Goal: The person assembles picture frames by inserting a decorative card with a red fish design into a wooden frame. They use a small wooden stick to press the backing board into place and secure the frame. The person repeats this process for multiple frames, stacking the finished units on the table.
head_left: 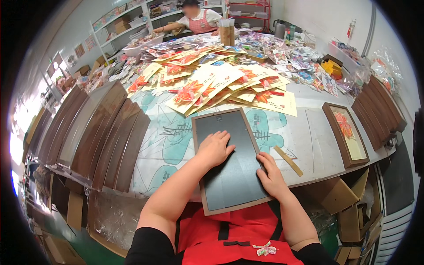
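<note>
I had one frame [234, 185] at six o'clock, left hand [215, 148] spread on its back, right hand [273, 176] half-curled at its edge, grip hard to tell; one stick [288, 161] lay at four.

The flat rectangular frame [236, 172] has a brown border and a dark blue-grey back. The pale yellow rectangular cards [216, 86] carry orange-red flower patterns. The white table covering [148, 141] shows teal patches and black lines. The cloth apron [207, 255] is red.
</note>
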A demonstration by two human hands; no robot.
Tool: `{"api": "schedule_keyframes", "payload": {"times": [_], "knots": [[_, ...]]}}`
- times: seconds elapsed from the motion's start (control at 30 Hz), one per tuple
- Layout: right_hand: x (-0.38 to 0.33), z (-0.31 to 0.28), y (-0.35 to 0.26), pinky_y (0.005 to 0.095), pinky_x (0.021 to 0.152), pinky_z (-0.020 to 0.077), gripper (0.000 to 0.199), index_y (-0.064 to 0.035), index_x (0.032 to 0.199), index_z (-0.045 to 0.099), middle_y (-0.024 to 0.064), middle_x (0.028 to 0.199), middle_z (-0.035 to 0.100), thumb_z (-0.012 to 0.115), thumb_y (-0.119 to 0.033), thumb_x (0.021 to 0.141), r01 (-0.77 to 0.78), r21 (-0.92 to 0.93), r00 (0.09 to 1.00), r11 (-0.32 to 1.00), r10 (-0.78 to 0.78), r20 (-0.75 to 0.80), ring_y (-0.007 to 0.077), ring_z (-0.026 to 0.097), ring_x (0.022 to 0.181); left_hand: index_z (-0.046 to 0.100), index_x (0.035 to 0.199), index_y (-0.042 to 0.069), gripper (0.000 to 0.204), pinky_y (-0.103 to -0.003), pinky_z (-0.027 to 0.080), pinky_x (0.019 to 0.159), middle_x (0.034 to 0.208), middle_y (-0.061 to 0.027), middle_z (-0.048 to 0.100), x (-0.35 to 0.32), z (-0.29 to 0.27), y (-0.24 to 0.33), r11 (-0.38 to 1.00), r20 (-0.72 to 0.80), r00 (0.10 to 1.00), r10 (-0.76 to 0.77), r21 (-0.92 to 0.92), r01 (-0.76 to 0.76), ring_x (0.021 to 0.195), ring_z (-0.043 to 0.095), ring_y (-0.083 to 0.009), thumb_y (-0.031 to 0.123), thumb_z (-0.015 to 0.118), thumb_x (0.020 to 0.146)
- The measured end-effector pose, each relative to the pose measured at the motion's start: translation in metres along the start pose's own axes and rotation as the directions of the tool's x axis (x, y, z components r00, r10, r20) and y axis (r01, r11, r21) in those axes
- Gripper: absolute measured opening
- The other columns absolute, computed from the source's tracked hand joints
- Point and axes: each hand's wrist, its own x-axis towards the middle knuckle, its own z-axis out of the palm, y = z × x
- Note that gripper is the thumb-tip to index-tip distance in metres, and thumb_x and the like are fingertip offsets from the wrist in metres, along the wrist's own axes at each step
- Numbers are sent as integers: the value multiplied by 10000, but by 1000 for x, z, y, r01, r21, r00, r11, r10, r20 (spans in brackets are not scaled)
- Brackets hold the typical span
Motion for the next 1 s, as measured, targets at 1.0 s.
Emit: {"api": "schedule_keyframes", "payload": {"times": [1.0], "knots": [[64, -58, 74, 423, 536, 477, 140, 14, 948, 525, 173, 696, 607, 490, -117, 914, -220, -564, 973, 796, 136, -188, 311, 604, 585, 371, 1412, 149, 510, -554, 149, 1107, 1478, -152, 305, -7, 35, 26, 991, -50, 992, 112, 75, -108, 1368, 262, -343, 332, 388, 937]]}}
